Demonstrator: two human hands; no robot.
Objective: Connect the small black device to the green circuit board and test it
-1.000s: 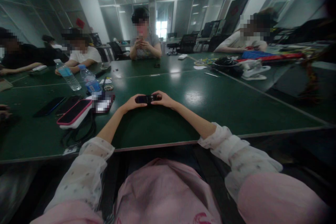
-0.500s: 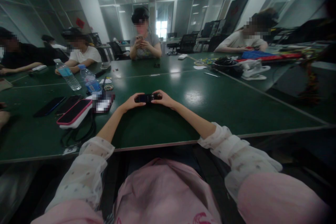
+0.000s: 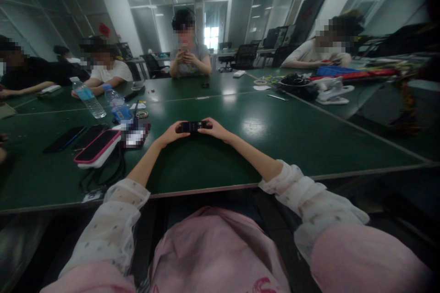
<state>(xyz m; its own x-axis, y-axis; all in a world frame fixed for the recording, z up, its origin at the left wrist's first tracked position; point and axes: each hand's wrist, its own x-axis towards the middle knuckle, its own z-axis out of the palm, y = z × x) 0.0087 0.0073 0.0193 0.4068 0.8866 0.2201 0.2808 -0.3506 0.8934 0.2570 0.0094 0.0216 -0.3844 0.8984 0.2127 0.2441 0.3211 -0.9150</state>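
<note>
A dark phone (image 3: 193,127) is held sideways just above or on the green table (image 3: 292,146). Its left end is gripped by my left hand (image 3: 173,133), with the thumb along the near edge. My right hand (image 3: 216,130) grips the other end, fingers curled around it. Small lit marks show on the dark screen. Both forearms reach forward over the table's near edge.
To the left lie a pink-edged phone (image 3: 98,146), a dark phone (image 3: 65,139), and two bottles (image 3: 90,98) (image 3: 118,104). Black cables (image 3: 297,86) and a white object (image 3: 333,91) are at the right. Several people sit around the table.
My hands and the phone have hardly moved; the marks on its screen differ slightly. The person opposite has lowered the head a little and tilted their phone.
</note>
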